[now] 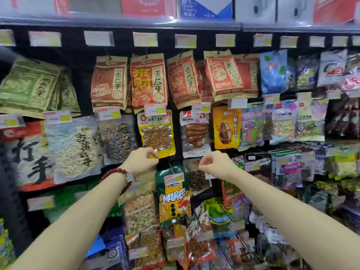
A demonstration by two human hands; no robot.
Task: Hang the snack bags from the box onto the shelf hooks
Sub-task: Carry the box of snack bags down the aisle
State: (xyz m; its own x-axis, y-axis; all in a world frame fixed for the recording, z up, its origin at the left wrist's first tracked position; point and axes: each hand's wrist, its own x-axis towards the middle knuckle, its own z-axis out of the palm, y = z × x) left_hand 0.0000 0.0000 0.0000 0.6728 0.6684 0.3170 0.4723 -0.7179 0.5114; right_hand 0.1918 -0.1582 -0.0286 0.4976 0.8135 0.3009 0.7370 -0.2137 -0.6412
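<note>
Both hands raised at the shelf's middle rows of hooks.

The left hand [141, 159], fingers curled, touches the lower edge of the yellow peanut bag [156, 133]; whether they pinch it cannot be told. The right hand [215, 162], fingers curled, holds nothing beside the green snack bag [173, 193].

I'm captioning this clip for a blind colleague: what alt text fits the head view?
Two bare hands, left hand and right hand, reach toward a store shelf, fingers curled, just under a yellow peanut bag hanging on a hook. Snack bags fill the rows around them.
</note>
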